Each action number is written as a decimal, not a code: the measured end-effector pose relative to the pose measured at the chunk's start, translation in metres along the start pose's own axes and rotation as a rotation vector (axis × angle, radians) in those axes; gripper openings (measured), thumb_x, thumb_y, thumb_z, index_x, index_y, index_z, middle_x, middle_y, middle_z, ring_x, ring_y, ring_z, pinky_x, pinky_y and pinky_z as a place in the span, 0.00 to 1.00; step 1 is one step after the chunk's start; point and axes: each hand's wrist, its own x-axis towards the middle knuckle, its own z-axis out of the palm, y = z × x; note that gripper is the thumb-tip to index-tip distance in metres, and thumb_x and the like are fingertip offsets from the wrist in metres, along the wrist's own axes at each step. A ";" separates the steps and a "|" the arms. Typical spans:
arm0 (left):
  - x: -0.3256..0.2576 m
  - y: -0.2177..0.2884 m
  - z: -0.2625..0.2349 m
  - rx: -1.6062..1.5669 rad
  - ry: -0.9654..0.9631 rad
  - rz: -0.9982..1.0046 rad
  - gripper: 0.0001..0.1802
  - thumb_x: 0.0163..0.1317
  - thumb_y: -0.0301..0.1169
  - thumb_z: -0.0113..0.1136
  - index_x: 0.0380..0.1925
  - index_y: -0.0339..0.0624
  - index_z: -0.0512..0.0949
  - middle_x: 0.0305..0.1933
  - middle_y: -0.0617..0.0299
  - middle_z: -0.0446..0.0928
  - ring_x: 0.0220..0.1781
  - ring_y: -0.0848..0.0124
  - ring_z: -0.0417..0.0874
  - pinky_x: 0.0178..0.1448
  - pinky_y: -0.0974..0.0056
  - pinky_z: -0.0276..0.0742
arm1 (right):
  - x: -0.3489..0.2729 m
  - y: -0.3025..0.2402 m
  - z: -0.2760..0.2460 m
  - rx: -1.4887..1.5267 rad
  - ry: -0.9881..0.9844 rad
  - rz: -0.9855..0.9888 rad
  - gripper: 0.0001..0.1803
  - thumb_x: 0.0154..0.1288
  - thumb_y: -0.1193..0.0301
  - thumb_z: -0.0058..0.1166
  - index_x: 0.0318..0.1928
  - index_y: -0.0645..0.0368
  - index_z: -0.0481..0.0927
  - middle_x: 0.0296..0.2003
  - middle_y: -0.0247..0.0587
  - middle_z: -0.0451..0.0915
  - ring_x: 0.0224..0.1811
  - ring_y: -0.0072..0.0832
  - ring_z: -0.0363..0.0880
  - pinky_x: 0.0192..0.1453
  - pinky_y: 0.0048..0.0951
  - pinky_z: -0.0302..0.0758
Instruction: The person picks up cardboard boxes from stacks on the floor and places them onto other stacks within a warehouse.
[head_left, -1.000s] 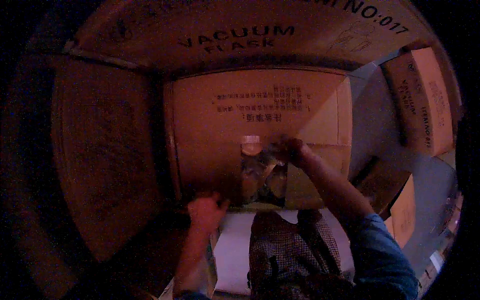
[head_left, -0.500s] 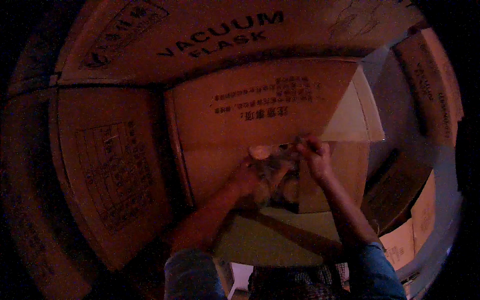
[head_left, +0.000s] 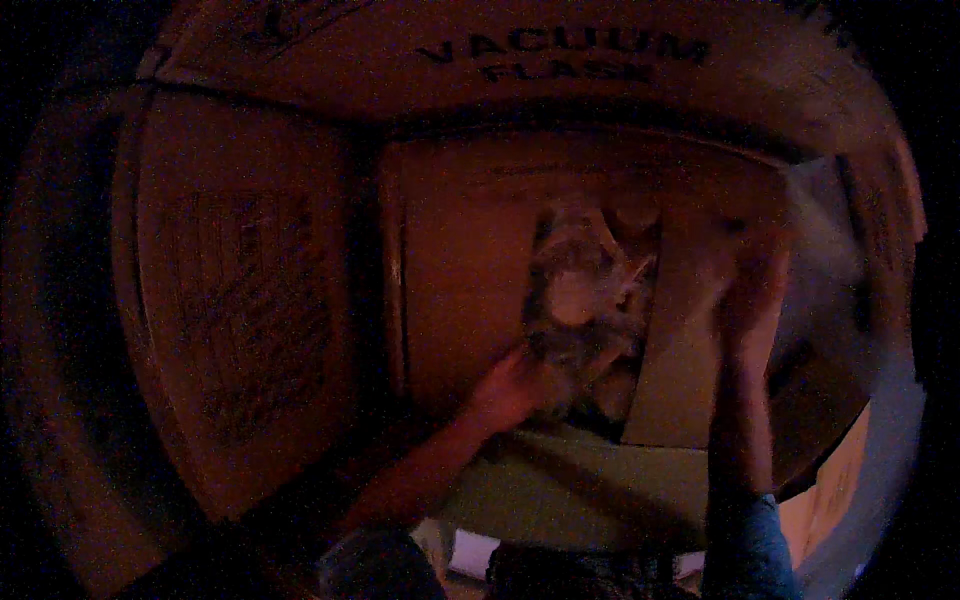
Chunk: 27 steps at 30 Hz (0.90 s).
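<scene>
A cardboard box [head_left: 460, 240] in front of me is parted down the middle of its top. Through the gap show several round, pale items [head_left: 574, 297] wrapped in clear plastic. My left hand [head_left: 512, 388] rests at the near left edge of the gap, against the flap and the plastic; its fingertips are lost in shadow. Over on the right, my right hand [head_left: 757, 290] is at the right flap [head_left: 680, 350], near its far outer part. Its fingers are smeared by motion, so whether they grip the flap does not show.
Large printed cartons stand close around: one beyond [head_left: 560, 110], one on the left [head_left: 240, 270]. To the right lie a dark flap [head_left: 810, 430] and a paler carton [head_left: 835, 480]. The light is dim.
My right hand has moved right and away from the middle, and the gap in the box top is wider, showing more wrapped items. My left hand stays at the near left edge. The view has shifted.
</scene>
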 end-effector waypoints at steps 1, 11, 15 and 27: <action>0.011 0.001 -0.020 0.043 -0.004 0.012 0.14 0.53 0.33 0.45 0.39 0.45 0.72 0.45 0.61 0.72 0.49 0.66 0.69 0.59 0.61 0.57 | 0.024 0.006 -0.037 -0.105 0.060 -0.070 0.12 0.56 0.72 0.44 0.42 0.60 0.70 0.36 0.38 0.73 0.38 0.26 0.70 0.42 0.27 0.67; -0.075 -0.027 -0.022 0.297 0.169 -0.139 0.13 0.45 0.29 0.47 0.33 0.45 0.76 0.39 0.62 0.74 0.51 0.65 0.68 0.61 0.59 0.54 | -0.115 0.065 0.084 -0.355 -0.642 -0.510 0.15 0.52 0.71 0.42 0.42 0.57 0.72 0.39 0.43 0.73 0.44 0.33 0.68 0.51 0.35 0.63; -0.128 -0.056 0.022 -0.467 0.293 -0.376 0.13 0.43 0.29 0.50 0.31 0.45 0.77 0.38 0.59 0.74 0.52 0.65 0.67 0.61 0.58 0.54 | -0.170 0.078 0.087 -0.291 -0.615 -0.586 0.16 0.51 0.70 0.41 0.42 0.56 0.72 0.40 0.45 0.72 0.47 0.36 0.68 0.54 0.38 0.61; -0.110 0.000 -0.014 0.059 0.038 -0.626 0.16 0.41 0.35 0.55 0.33 0.44 0.76 0.36 0.57 0.74 0.40 0.60 0.73 0.54 0.53 0.60 | -0.187 0.046 -0.228 -0.697 -0.794 -0.011 0.19 0.45 0.65 0.47 0.41 0.55 0.71 0.36 0.42 0.73 0.44 0.38 0.70 0.57 0.39 0.58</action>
